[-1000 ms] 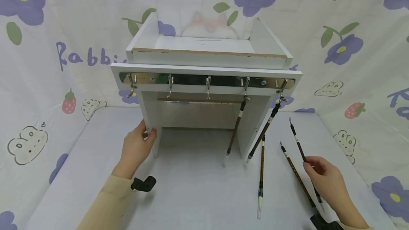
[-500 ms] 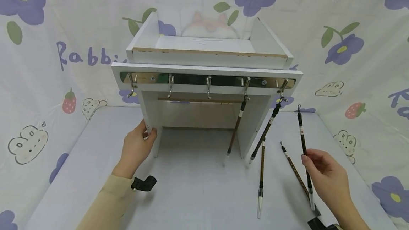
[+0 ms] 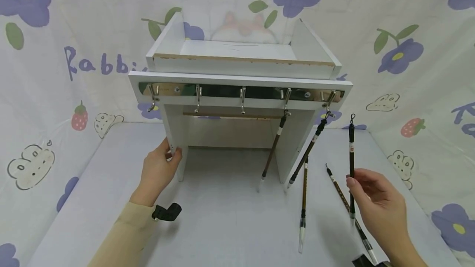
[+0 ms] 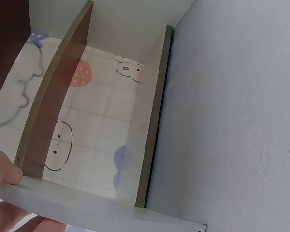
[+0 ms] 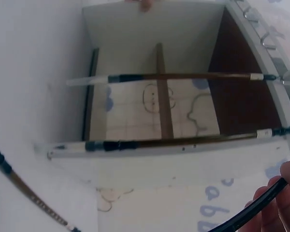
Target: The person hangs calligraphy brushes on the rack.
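Observation:
My left hand [image 3: 159, 170] grips the front edge of the left side panel of a white shelf rack [image 3: 237, 78]. The thumb also shows on that panel in the left wrist view. To the right of the rack, my right hand [image 3: 380, 205] pinches a dark-handled calligraphy brush [image 3: 351, 164], held upright with its hanging loop up and its capped tip down. Two more calligraphy brushes, one brown [image 3: 272, 147] and one dark [image 3: 309, 151], hang from the two rightmost hooks of the metal hook strip [image 3: 219, 92]. The three hooks on the left carry nothing.
Two calligraphy brushes lie on the white table [image 3: 237, 217]: one brush [image 3: 304, 193] near the rack's right leg, another brush [image 3: 339, 193] beneath the held one. A patterned cloth [image 3: 419, 94] forms the backdrop close behind the rack.
My right hand has lifted its brush from a slanted pose low over the table to upright, moving slightly up and left. The left hand stays on the panel.

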`<action>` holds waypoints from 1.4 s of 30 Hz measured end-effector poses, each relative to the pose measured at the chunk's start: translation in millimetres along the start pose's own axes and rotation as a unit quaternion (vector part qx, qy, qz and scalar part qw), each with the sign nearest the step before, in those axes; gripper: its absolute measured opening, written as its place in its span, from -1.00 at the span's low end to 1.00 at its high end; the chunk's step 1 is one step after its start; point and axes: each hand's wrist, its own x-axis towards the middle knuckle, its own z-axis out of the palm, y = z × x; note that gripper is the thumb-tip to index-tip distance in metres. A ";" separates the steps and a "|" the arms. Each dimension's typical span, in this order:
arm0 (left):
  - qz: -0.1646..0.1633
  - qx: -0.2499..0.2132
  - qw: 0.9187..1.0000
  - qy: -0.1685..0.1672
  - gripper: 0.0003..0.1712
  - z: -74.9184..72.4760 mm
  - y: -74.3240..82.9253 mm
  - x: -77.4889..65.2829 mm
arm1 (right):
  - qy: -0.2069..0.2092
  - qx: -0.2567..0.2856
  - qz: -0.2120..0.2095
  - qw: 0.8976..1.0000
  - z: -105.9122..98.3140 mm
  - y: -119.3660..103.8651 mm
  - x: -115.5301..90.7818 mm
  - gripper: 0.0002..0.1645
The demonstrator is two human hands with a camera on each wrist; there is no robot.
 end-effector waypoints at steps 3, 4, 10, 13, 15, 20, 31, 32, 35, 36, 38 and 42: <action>0.000 0.000 1.000 0.001 -0.46 -0.1 -0.1 0.1 | -0.014 0.030 -0.030 0.999 5.3 -6.3 1.2 -0.66; -0.001 0.001 1.000 0.001 -0.46 -0.1 0.0 0.1 | -0.022 0.040 -0.038 0.998 7.5 -7.9 1.5 -0.65; -0.004 0.000 1.000 0.001 -0.49 -0.3 0.5 0.1 | -0.059 0.090 -0.083 0.991 24.4 -17.6 2.7 -0.61; -0.004 0.000 1.000 0.001 -0.48 -0.2 0.4 -0.1 | -0.067 0.113 -0.115 0.985 34.2 -22.6 5.3 -0.59; -0.003 0.000 1.000 0.001 -0.48 -0.2 0.3 -0.2 | -0.073 0.119 -0.131 0.982 40.5 -26.2 7.6 -0.59; -0.003 -0.001 1.000 0.001 -0.47 -0.1 0.3 -0.2 | -0.090 0.118 -0.138 0.979 53.7 -36.5 12.0 -0.62; 0.004 0.000 1.000 0.005 -0.48 0.0 0.5 0.7 | -0.126 0.078 -0.123 0.981 67.3 -46.3 17.7 -0.67; 0.005 0.000 1.000 0.005 -0.49 0.1 0.6 0.9 | -0.128 0.080 -0.123 0.981 68.2 -47.2 18.3 -0.67; 0.004 0.000 1.000 0.005 -0.49 0.0 0.9 1.1 | -0.136 0.090 -0.126 0.979 71.2 -50.1 20.1 -0.67; 0.003 -0.001 1.000 0.005 -0.49 -0.2 1.1 0.9 | -0.138 0.091 -0.127 0.978 72.1 -51.0 20.8 -0.68; 0.003 -0.001 1.000 0.004 -0.49 -0.3 1.0 0.7 | -0.144 0.093 -0.128 0.977 73.7 -52.8 21.9 -0.67; 0.001 -0.002 1.000 0.002 -0.48 -0.7 1.0 0.3 | -0.152 0.094 -0.136 0.974 75.9 -56.3 23.7 -0.66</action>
